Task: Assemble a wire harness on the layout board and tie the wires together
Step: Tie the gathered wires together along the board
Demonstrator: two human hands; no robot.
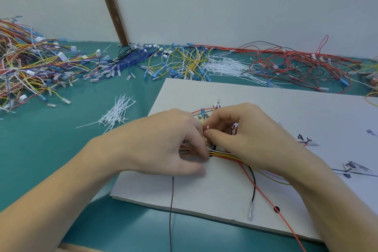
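Observation:
A white layout board (235, 194) lies on the green table, with black marks and pegs on it. A bundle of red, yellow, black and white wires (223, 154) runs across its middle. My left hand (163, 145) grips the bundle from the left, its fingers curled over the wires. My right hand (245, 135) pinches a small white cable tie (207, 128) just above the bundle, thumb against fingertips. The two hands meet at the tie. A black wire with a clear terminal (250, 211) and a long red wire (282, 217) trail off toward the board's near edge.
A heap of white cable ties (116, 114) lies left of the board. More ties (229, 67) and piles of coloured wires (30, 63) with terminals line the back of the table. Red and black wires (296, 65) sprawl at the back right. A white wall stands behind.

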